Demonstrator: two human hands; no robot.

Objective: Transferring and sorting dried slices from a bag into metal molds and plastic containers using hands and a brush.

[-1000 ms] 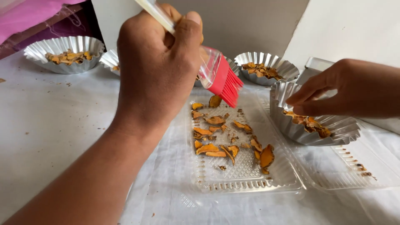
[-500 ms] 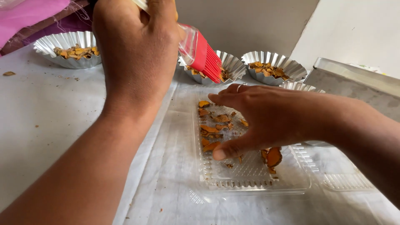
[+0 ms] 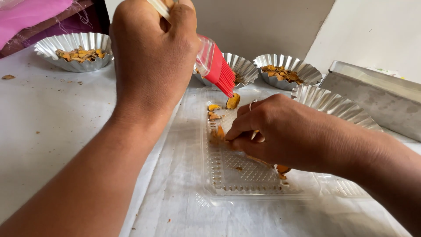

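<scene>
Since the previous frame, right hand (image 3: 280, 131) curled tighter over orange pieces (image 3: 218, 131) in clear plastic tray (image 3: 245, 175), hiding most; grasp indeterminate. Left hand (image 3: 153, 52) fisted around red silicone brush (image 3: 217, 66), handle cut off, bristles just above far piece.

My two hands at work: left hand (image 3: 153, 57), right hand (image 3: 280, 131). One red silicone brush (image 3: 217, 66). One clear plastic tray (image 3: 245, 175). Four fluted foil cups: far-left cup (image 3: 72, 44), middle cup (image 3: 243, 66), far-right cup (image 3: 285, 66), near-right cup (image 3: 333, 105). One metal baking tin (image 3: 372, 96), right. Orange pieces (image 3: 233, 102) in tray: several, partly hidden, uncountable.
</scene>
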